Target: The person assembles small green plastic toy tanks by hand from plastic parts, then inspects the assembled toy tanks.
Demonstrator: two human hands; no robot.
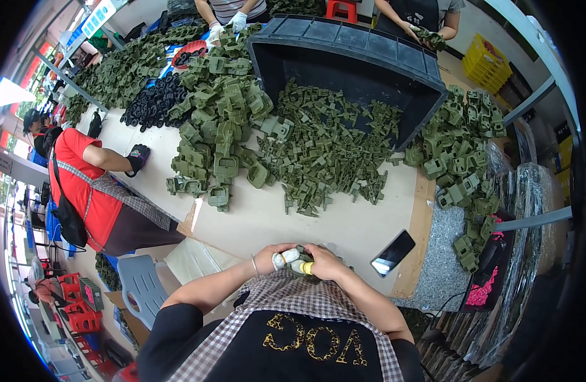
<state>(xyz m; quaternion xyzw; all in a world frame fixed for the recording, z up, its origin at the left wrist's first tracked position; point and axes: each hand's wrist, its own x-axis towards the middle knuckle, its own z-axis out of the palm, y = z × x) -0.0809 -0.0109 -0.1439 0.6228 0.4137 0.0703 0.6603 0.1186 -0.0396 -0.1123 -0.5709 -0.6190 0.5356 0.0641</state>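
Observation:
My left hand (272,258), with white wrapping on its thumb, and my right hand (324,263), with yellow wrapping on a finger, meet near the table's front edge. Their fingers close around an olive-green plastic part (300,249), which they mostly cover, so its exact shape is hidden. Ahead of them spreads a heap of small olive-green plastic pieces (331,149), spilling from a black bin (350,48) tipped on its side. Left of that heap lie larger boxy olive-green plastic bodies (226,167), piled up. A dark phone (393,253) rests right of my hands.
Black wheel-like rings (154,102) lie at the far left, near a red tray (190,52). More green bodies (465,146) cover the right side. A person in red (102,184) is at the left; gloved hands (226,28) and another worker's hands (426,37) show across the table.

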